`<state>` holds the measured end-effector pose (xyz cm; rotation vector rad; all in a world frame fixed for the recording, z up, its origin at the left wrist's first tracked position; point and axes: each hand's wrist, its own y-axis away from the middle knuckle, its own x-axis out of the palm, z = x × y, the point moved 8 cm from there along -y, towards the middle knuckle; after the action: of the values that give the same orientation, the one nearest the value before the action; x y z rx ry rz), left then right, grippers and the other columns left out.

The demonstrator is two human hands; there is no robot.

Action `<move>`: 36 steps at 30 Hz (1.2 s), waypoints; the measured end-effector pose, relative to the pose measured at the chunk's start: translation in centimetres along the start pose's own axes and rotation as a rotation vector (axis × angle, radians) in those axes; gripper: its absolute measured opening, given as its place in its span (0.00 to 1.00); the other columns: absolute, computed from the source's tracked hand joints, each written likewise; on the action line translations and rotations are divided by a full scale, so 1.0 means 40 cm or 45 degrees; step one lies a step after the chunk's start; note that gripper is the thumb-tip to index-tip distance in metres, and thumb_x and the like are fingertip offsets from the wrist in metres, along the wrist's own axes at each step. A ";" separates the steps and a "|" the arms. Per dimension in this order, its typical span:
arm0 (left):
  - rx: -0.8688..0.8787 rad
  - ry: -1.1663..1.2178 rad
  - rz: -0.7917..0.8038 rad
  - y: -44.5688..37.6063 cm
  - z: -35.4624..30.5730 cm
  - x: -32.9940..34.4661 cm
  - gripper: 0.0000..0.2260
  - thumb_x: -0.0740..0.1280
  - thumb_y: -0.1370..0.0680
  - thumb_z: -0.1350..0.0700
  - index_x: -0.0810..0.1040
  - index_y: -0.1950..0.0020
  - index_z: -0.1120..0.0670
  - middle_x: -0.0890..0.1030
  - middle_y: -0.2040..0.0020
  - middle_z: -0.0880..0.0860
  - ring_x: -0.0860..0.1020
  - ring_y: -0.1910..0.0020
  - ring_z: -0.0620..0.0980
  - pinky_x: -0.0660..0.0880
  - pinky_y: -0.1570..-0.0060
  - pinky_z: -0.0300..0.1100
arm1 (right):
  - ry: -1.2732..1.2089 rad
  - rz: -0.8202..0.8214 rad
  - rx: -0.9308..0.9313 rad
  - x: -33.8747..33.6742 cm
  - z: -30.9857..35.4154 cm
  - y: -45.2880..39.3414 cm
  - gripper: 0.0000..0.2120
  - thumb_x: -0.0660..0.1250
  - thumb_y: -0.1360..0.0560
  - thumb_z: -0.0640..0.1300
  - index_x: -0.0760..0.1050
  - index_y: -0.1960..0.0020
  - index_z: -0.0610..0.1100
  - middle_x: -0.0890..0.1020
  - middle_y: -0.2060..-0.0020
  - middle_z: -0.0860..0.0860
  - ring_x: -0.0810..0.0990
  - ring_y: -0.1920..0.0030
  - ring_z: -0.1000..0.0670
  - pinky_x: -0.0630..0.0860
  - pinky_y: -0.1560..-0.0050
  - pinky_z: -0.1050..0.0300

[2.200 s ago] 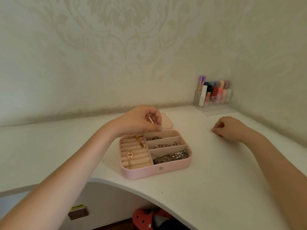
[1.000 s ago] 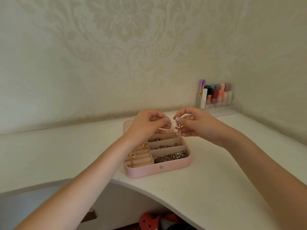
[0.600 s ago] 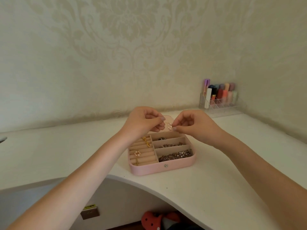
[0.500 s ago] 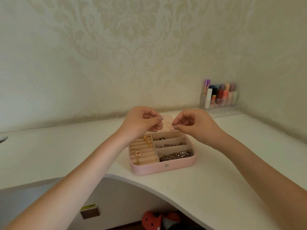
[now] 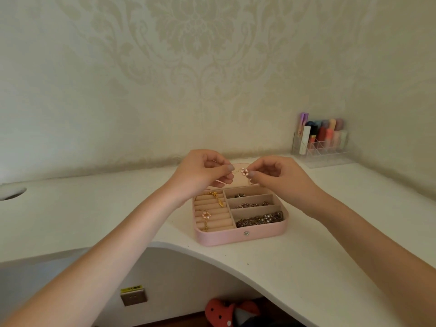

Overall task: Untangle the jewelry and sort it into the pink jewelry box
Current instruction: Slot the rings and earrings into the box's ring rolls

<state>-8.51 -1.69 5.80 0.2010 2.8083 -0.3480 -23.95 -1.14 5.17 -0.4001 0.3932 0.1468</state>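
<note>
In hand: your left hand [image 5: 200, 171] and right hand [image 5: 274, 174] each pinch one end of a fine chain with a pink flower charm [image 5: 244, 171], held in the air just above the back edge of the pink jewelry box [image 5: 240, 236].
Box: it sits open on the white bench [image 5: 306, 267], near its curved front edge.
Already sorted: on the ring rolls at the box's left lie a gold leaf piece [image 5: 218, 199] and a pink flower piece [image 5: 205, 214]; all three right compartments hold jewelry, the front one a dark chain heap [image 5: 259, 219].
Left to do: you still have to lay down the held chain, by my judgement. No other loose jewelry shows around the box.
</note>
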 end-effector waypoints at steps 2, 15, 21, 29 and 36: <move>0.002 -0.005 0.025 0.004 -0.003 0.001 0.02 0.68 0.25 0.63 0.79 0.57 0.59 0.83 0.66 0.54 0.81 0.68 0.44 0.79 0.65 0.35 | -0.146 0.006 0.071 0.005 -0.007 0.002 0.03 0.68 0.26 0.37 0.80 0.57 0.42 0.84 0.62 0.47 0.81 0.62 0.56 0.76 0.59 0.68; -0.023 -0.133 0.091 0.030 0.035 -0.048 0.03 0.69 0.25 0.60 0.80 0.59 0.55 0.83 0.67 0.49 0.81 0.64 0.45 0.78 0.58 0.40 | 0.332 0.079 -0.248 0.074 0.072 0.043 0.08 0.69 0.31 0.34 0.80 0.60 0.47 0.82 0.64 0.50 0.77 0.62 0.55 0.74 0.57 0.64; 0.024 -0.311 0.201 0.045 0.058 -0.051 0.01 0.71 0.27 0.60 0.82 0.58 0.57 0.83 0.63 0.51 0.78 0.64 0.42 0.73 0.59 0.33 | 0.560 0.218 -0.400 0.115 0.087 0.059 0.08 0.70 0.30 0.34 0.81 0.58 0.46 0.80 0.63 0.52 0.75 0.58 0.57 0.70 0.56 0.67; 0.157 -0.522 0.270 0.049 0.066 -0.033 0.03 0.73 0.29 0.60 0.83 0.61 0.51 0.83 0.63 0.48 0.75 0.66 0.37 0.70 0.62 0.29 | 0.693 0.376 -0.394 0.134 0.089 0.066 0.08 0.68 0.29 0.36 0.82 0.54 0.47 0.80 0.58 0.50 0.76 0.57 0.55 0.71 0.54 0.64; 0.210 -0.652 0.230 0.047 0.063 -0.033 0.03 0.74 0.31 0.60 0.84 0.61 0.52 0.80 0.66 0.43 0.74 0.66 0.36 0.67 0.62 0.27 | 0.781 0.438 -0.357 0.154 0.073 0.070 0.09 0.68 0.28 0.37 0.82 0.54 0.49 0.78 0.60 0.54 0.76 0.58 0.56 0.68 0.55 0.70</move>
<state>-6.24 -0.68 3.47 0.3447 2.2405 -0.5067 -17.93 2.97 4.22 -0.6527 1.0542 0.4211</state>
